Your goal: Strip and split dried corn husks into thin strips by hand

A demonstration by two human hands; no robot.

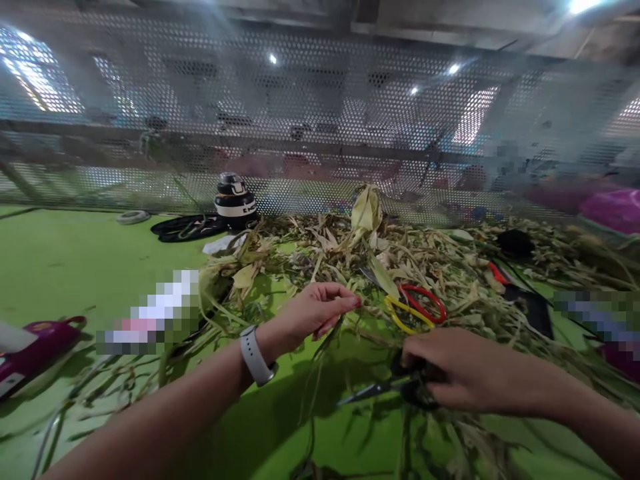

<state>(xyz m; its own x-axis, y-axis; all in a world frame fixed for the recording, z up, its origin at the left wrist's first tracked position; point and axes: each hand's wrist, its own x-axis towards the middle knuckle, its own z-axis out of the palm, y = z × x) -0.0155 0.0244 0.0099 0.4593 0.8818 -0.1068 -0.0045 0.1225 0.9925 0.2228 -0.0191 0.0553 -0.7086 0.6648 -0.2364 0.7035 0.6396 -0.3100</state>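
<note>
My left hand (320, 308), with a watch band on its wrist, is closed in a pinch on a thin plant stem (324, 347) whose strands hang down over the green tabletop (265, 400). My right hand (460, 370) grips black-handled scissors (373, 393). Their blades point left, below the left hand and apart from the stem. Just beyond the right hand lie other scissors with one red and one yellow handle (407, 317), their blades partly covered by leaves. A heap of dried leaves and stalks (320, 250) spreads behind both hands.
A black-and-white bottle (236, 203) stands at the back left beside a flat black item (187, 228). A purple device (43, 343) lies at far left. Blurred-out patches sit at both sides. A perforated metal screen (320, 127) closes off the table's far edge.
</note>
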